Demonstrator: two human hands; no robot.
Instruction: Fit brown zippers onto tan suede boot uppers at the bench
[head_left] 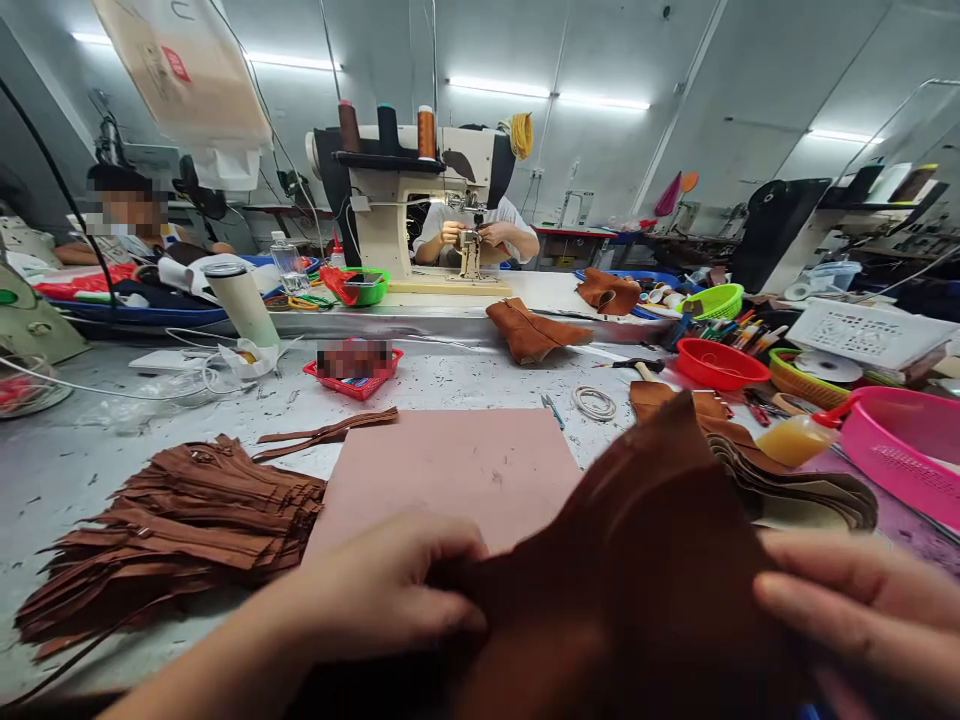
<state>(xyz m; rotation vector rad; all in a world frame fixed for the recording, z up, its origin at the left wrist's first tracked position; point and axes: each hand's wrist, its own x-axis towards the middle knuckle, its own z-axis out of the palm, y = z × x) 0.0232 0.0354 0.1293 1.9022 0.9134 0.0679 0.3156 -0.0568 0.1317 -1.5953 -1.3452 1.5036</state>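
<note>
A dark brown leather piece, curved along its upper edge and blurred in places, is held up close to me. My left hand pinches its left edge between thumb and fingers. On the opposite edge my right hand is closed, thumb and fingers gripping the leather. Behind the piece lies a pale pink board, partly covered by my left hand and the leather. A thick bundle of brown zippers rests left of the board, with a few loose strips at its upper left corner.
Stacked leather pieces, a glue bottle and a pink basket stand at right. Small snips and a cord coil lie beyond the board. Further back are a tumbler and a sewing machine, with people working.
</note>
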